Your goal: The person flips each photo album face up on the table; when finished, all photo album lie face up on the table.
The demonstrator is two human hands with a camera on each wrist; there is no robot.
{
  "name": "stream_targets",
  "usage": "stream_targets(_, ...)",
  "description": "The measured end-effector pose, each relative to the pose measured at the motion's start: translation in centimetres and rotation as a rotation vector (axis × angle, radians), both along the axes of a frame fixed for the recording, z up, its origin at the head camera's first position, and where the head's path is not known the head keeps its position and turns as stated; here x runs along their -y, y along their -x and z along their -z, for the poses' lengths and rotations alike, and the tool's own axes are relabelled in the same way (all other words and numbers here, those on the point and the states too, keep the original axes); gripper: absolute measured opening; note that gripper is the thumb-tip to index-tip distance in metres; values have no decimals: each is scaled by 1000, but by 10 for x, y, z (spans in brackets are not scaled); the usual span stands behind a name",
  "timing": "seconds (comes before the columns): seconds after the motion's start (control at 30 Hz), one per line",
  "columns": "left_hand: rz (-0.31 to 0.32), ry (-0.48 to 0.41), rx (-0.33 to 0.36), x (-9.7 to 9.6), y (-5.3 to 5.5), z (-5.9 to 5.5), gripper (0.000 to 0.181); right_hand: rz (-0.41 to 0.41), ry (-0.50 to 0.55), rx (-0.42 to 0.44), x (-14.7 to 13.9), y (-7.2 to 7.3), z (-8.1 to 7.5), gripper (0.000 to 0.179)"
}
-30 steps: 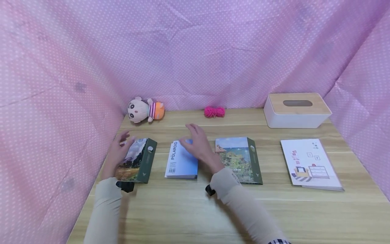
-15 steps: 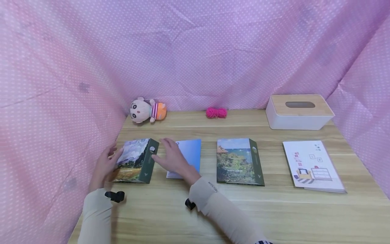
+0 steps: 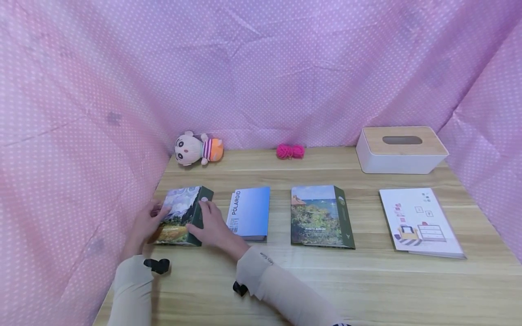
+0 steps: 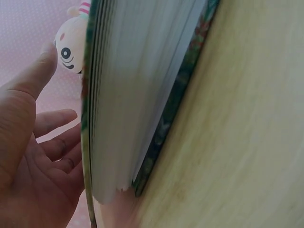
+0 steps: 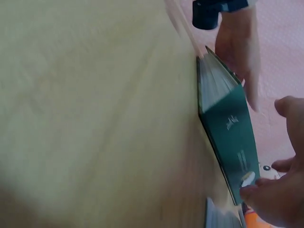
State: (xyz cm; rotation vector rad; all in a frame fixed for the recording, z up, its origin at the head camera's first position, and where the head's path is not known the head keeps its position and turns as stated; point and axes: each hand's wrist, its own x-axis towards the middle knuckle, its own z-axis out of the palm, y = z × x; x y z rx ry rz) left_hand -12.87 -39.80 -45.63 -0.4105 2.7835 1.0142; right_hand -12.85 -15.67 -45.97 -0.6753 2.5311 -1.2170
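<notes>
At the left of the table lies a thick photo album point(image 3: 179, 209) with a painted landscape cover and a dark green spine. My left hand point(image 3: 140, 228) is at its left edge, thumb over the cover. In the left wrist view that thumb stands off the cover, and the fingers lie partly hidden behind the album's edge. On the spine side is my right hand point(image 3: 215, 228), fingers spread. The right wrist view has a fingertip right at the spine's white oval, the right thumb apart from the book. Just right of this hand lies a blue POLAROID album point(image 3: 253, 212).
Farther right lie another green-spined photo album point(image 3: 314, 215) and a white album with a room drawing point(image 3: 422, 222). Along the back are a plush doll point(image 3: 197, 148), pink yarn point(image 3: 290, 151) and a tissue box point(image 3: 401, 151). A pink dotted curtain point(image 3: 261, 68) surrounds the table.
My right hand has moved left from over the POLAROID album to the landscape album's spine. My left hand has lowered to that album's left edge. The albums lie where they were.
</notes>
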Motion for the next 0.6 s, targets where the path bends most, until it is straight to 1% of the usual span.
stream_targets(0.13, -9, -8, 37, 0, 2, 2, 87, 23, -11, 50, 7, -5, 4, 78)
stream_targets(0.23, -7, -12, 48, -2, 2, 2, 89, 35, -17, 73, 10, -8, 8, 79)
stream_targets(0.43, 3, -30, 60, -5, 3, -1, 89, 39, -25, 78, 14, -12, 12, 79)
stream_targets(0.6, 0, -16, 63, -7, 4, -2, 87, 57, -2, 93, 17, -15, 12, 76)
